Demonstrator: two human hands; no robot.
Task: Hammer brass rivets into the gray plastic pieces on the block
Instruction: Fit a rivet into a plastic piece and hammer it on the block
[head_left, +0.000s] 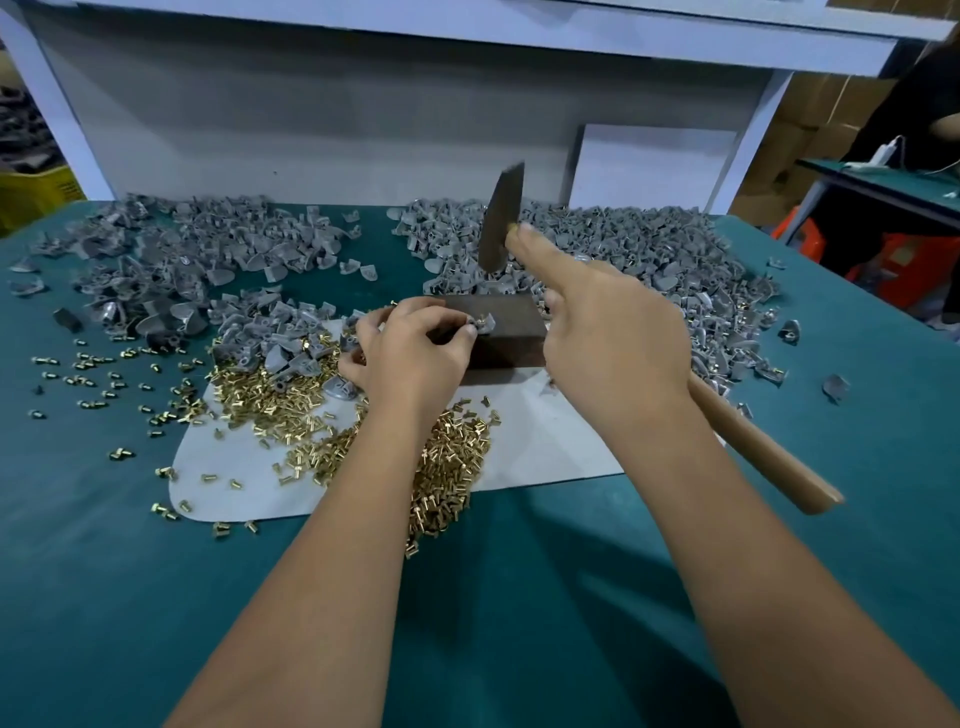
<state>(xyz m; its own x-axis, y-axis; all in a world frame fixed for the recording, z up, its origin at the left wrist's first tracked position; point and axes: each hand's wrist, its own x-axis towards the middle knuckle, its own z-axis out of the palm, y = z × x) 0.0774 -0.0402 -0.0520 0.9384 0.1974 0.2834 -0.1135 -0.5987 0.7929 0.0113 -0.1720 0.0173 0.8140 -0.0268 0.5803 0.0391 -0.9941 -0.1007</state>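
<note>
A dark block (506, 332) stands on a pale mat (545, 441) at the table's middle. On its top left edge sits a gray plastic piece with a brass rivet (482, 325) in it, pinched by my left hand (415, 348). My right hand (608, 332) grips a wooden-handled hammer (753, 447). Its dark head (501, 218) is raised above the block and blurred, and my index finger lies along the handle. A heap of brass rivets (441, 457) lies under my left forearm.
Gray plastic pieces lie in heaps at the back left (208, 249) and the back right (649, 260) of the green table (519, 597). Loose rivets (93, 374) are scattered at the left. A white panel (363, 119) closes the back. Orange stools (893, 260) stand off to the right.
</note>
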